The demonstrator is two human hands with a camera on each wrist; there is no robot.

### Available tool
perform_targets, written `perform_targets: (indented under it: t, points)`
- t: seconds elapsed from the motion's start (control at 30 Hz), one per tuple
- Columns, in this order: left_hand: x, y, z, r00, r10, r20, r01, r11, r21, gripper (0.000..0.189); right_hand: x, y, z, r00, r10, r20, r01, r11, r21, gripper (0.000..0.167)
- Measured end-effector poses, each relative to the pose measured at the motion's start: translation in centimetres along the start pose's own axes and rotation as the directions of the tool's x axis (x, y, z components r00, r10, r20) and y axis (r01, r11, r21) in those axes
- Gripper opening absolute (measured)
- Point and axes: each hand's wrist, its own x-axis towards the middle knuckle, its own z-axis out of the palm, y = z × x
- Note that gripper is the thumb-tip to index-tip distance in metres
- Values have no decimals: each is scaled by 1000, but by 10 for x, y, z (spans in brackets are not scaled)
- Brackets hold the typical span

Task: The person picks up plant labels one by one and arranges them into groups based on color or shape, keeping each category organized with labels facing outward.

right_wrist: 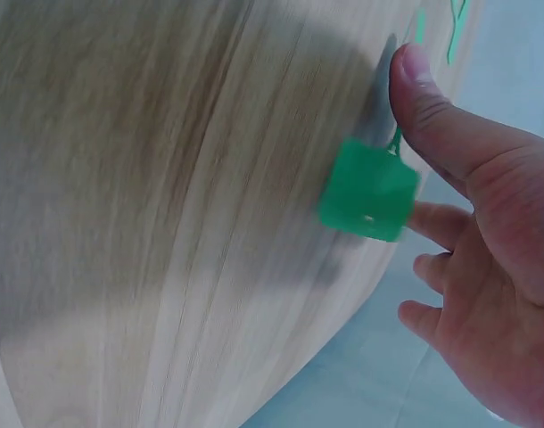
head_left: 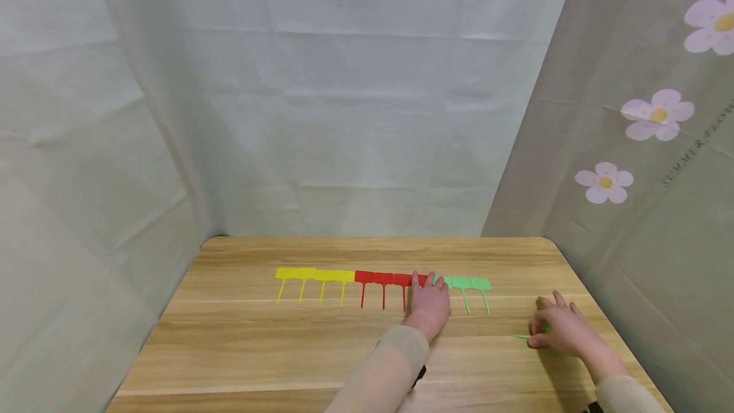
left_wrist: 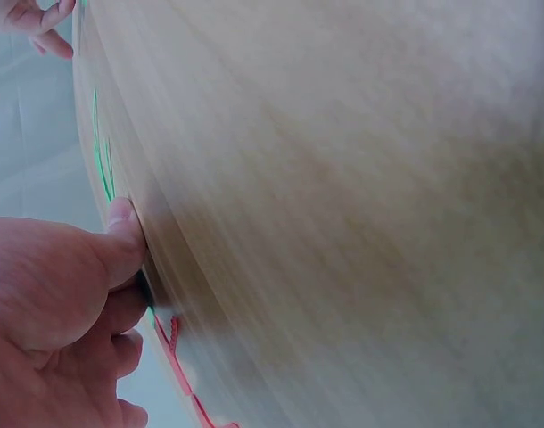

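Observation:
Across the far half of the table runs a row of flat plastic tags with thin stems pointing toward me: yellow tags [head_left: 306, 274], red tags [head_left: 383, 278] and green tags [head_left: 470, 283]. My left hand [head_left: 430, 308] rests on the row where red meets green, fingers extended over the tags and partly hiding them. In the left wrist view its thumb [left_wrist: 125, 232] is low beside the row. Right of the row, my right hand [head_left: 564, 330] pinches the stem of a loose green tag [right_wrist: 370, 192], whose square head hangs close over the wood.
The wooden table [head_left: 258, 349] has rounded far corners. A pale cloth [head_left: 344, 132] hangs behind it and along the left. On the right hangs a cloth printed with flowers [head_left: 604, 182], close to the table's right edge.

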Motion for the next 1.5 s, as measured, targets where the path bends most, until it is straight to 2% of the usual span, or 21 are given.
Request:
perform_targets:
  t: [0.33, 0.43, 0.5, 0.6, 0.7, 0.77, 0.87, 0.9, 1.0, 1.07, 1.2, 1.4, 1.5]
  points:
    - [-1, -5, -2, 1000, -11, -2, 11, 1000, -3, 65, 6, -1, -9, 998, -52, -24, 50, 997, -50, 30]
    - [-2, -6, -3, 1000, -8, 0, 8, 1000, -8, 64, 10, -1, -11, 990, -133, -55, 126, 985, -120, 33]
    - [-3, -7, -5, 1000, -5, 2, 5, 1000, -4, 63, 13, -2, -13, 974, -212, -78, 193, 961, -200, 37]
    - [-5, -7, -5, 1000, -2, 1, 2, 1000, 8, 63, 21, -1, -19, 936, -338, -101, 289, 899, -330, 43]
    - [-6, -7, -6, 1000, -2, 8, 2, 1000, 15, 63, 33, 0, -27, 874, -477, -99, 389, 806, -447, 53]
    - [-7, -8, -7, 1000, -6, 7, 6, 1000, 11, 63, 44, 0, -31, 817, -571, -76, 454, 720, -525, 61]
    - [-9, -7, -8, 1000, -11, 8, 11, 1000, 7, 62, 62, -2, -36, 731, -682, -3, 524, 565, -637, 66]
    - [-9, -7, -9, 1000, -12, 8, 12, 1000, 8, 62, 68, -3, -37, 710, -704, 31, 540, 515, -665, 65]
    - [-10, -4, -10, 1000, -11, 10, 11, 1000, 7, 61, 82, -8, -38, 662, -740, 120, 565, 387, -729, 57]
    - [-10, -1, -9, 1000, -9, 12, 9, 1000, 7, 61, 88, -10, -37, 646, -746, 163, 567, 325, -757, 53]
    - [-8, 4, -7, 1000, -12, 19, 12, 1000, 14, 61, 95, -10, -33, 643, -742, 190, 552, 278, -786, 47]
    - [-6, 6, -6, 999, -25, 22, 25, 999, 30, 62, 102, -3, -30, 647, -738, 192, 533, 258, -806, 45]
    - [-6, 6, -7, 999, -30, 20, 29, 999, 33, 62, 104, -3, -29, 648, -736, 196, 514, 233, -826, 38]
